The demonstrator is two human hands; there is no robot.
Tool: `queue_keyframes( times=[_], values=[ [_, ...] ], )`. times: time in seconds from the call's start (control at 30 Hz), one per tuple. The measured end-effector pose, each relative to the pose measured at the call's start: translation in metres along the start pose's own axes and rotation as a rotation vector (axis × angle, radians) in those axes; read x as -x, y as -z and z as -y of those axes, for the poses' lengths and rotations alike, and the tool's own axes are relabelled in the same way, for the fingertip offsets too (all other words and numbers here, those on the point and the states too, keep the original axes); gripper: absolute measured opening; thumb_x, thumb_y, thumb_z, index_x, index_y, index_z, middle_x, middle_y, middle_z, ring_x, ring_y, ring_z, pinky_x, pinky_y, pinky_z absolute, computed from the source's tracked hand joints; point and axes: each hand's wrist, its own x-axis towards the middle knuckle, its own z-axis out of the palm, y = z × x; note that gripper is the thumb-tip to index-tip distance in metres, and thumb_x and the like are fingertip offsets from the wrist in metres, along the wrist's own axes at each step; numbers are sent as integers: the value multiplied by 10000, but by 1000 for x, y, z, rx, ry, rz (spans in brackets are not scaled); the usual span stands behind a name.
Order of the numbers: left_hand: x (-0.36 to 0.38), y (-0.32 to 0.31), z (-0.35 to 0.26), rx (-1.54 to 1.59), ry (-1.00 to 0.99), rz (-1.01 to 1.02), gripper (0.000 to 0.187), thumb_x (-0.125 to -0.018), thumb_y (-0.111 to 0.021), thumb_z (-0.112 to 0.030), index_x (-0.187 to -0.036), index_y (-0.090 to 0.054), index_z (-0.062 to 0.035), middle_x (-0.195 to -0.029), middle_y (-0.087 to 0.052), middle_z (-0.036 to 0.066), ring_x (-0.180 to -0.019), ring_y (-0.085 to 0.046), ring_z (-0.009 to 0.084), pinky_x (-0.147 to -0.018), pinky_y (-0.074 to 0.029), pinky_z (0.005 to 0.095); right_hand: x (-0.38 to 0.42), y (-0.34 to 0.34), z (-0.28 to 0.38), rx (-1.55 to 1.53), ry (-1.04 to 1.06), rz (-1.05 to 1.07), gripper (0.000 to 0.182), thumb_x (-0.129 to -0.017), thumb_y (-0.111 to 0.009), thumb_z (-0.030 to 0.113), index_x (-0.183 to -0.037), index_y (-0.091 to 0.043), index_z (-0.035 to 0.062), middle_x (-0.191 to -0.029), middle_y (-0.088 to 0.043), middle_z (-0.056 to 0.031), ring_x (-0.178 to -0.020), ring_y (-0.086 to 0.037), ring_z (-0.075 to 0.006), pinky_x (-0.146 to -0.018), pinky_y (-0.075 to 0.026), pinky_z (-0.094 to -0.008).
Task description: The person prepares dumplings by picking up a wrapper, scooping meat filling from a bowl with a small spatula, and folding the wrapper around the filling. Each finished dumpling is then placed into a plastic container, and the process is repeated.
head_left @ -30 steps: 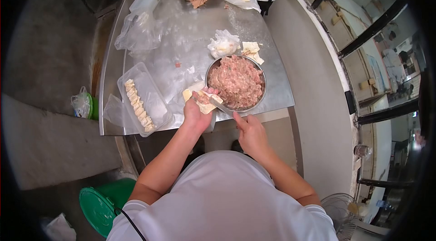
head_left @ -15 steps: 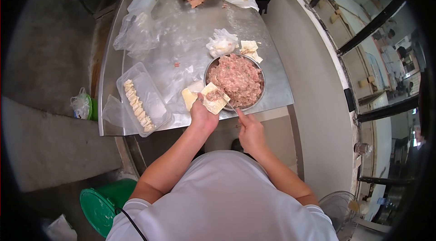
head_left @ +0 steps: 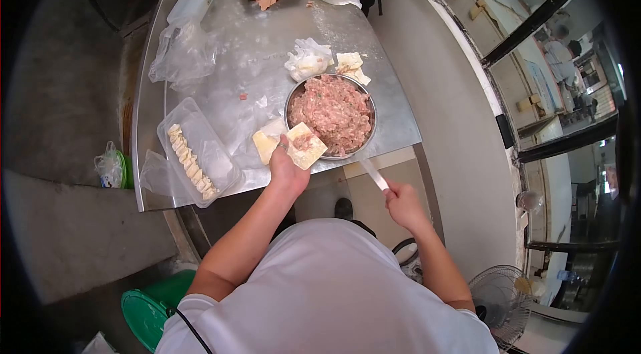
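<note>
One square dough wrapper (head_left: 316, 149), smeared with minced meat (head_left: 302, 142), rests on the left hand (head_left: 288, 172) by the metal bowl (head_left: 288, 106), thumb clamping its edge, other fingers hidden; keeping it level should hold the smear central, while the right hand (head_left: 404, 207) wraps its fingers round a flat spreader (head_left: 374, 176), off the steel table's (head_left: 260, 27) near edge, with room to swing
</note>
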Motion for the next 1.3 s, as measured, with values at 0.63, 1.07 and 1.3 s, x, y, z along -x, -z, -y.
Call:
queue_keyframes(
  times=[0.63, 1.07, 1.3],
  values=[
    [9, -21, -1, -98, 16, 12, 591, -1125, -291, -429, -1414, -415, 72, -1299, -586, 234, -1224, -595, 366, -1109, -446, 496, -3, -58, 59, 554, 705, -368, 531, -844, -651, -8, -1307, -719, 243, -848, -547, -82, -784, -610, -278, -658, -501, -426],
    [44, 7, -80, -1320, -348, 273, 298, -895, -689, -80, -1174, -652, 17, -1062, -722, 134, -895, -689, 194, -828, -557, 317, -4, -60, 86, 10, 573, 83, 402, -957, -652, 81, -1325, -705, 234, -867, -592, -101, -772, -616, -279, -728, -507, -373],
    [75, 6, -109, -1627, -492, 305, 227, -760, -846, -5, -919, -685, -25, -856, -707, 21, -789, -624, 91, -737, -530, 287, 10, -28, 137, 463, 792, 84, 349, -923, -658, 74, -1226, -759, 216, -836, -617, -103, -762, -641, -303, -718, -520, -423]
  ],
)
